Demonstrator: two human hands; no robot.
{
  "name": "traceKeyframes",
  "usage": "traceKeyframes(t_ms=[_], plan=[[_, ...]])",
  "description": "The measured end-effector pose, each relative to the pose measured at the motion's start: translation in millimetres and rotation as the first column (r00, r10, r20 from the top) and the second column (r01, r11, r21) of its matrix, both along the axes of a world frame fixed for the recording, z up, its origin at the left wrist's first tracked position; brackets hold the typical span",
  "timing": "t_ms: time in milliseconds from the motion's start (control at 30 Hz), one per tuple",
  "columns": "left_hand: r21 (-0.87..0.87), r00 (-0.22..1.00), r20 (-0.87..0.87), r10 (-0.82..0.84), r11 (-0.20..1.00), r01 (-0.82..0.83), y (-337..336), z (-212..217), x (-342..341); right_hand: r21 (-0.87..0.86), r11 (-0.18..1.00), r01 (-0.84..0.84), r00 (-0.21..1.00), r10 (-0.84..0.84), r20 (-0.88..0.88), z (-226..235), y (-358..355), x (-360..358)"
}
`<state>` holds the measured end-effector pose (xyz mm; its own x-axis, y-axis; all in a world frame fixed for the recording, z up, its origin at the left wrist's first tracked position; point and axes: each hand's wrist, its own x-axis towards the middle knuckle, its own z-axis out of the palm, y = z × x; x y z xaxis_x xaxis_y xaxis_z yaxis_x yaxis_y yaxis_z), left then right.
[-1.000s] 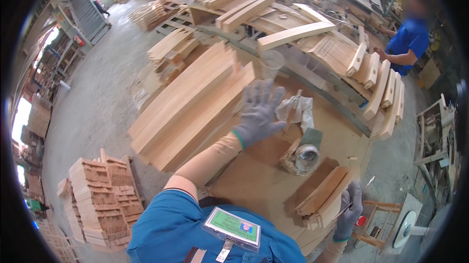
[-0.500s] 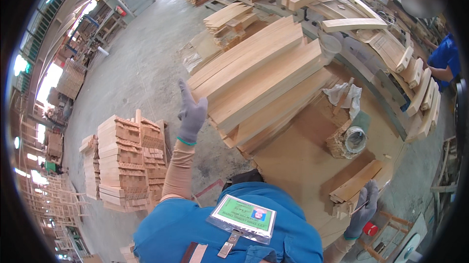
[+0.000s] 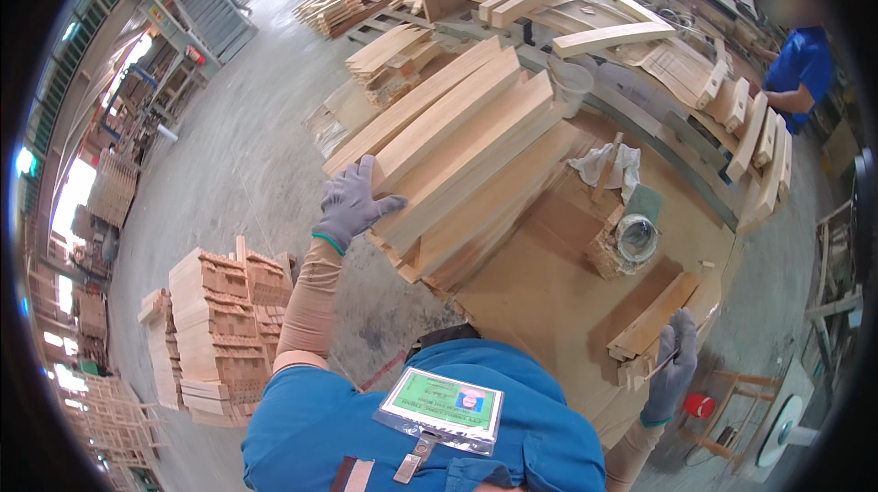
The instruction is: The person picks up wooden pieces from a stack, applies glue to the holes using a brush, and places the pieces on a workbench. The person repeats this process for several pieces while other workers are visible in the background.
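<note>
Resting spread on the near end of the planks: left hand, gloved, fingers open, gripping nothing. Planks lie stacked lengthwise on the bench, none lifted clear. Right hand, gloved, closed around a thin stick at the bench's right edge, beside 1 short slat bundle. Tape roll and rag sit mid-bench. Progress, as judged: stack merely touched; picking or sorting planks left to do.
</note>
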<state>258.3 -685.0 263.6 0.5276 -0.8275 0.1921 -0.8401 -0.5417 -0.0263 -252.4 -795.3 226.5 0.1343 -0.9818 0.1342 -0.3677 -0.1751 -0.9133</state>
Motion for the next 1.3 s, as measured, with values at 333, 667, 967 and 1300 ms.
traceKeyframes(t_ms=[333, 667, 967, 1300], plan=[[0.072, 0.940, -0.220, -0.262, 0.956, 0.283, -105.4, 35.4, -45.6, -0.046, 0.998, 0.048, 0.997, -0.050, -0.055, 1.2, 9.4, -12.6], [-0.316, 0.251, -0.886, -0.391, 0.903, 0.292, -185.9, 18.3, -43.4, -0.068, 0.989, 0.129, 0.970, -0.111, 0.215, 9.5, 12.2, 6.0], [-0.400, -0.683, -0.692, -0.235, 0.912, 0.092, -186.5, -23.9, -129.7, 0.048, 0.979, 0.196, 0.931, -0.201, 0.306, 20.1, 1.0, -2.8], [-0.294, -0.355, -0.916, -0.186, 0.914, 0.281, -260.0, -82.8, -180.9, 0.119, 0.968, 0.221, 0.835, -0.251, 0.489, -20.6, -52.5, 23.0]])
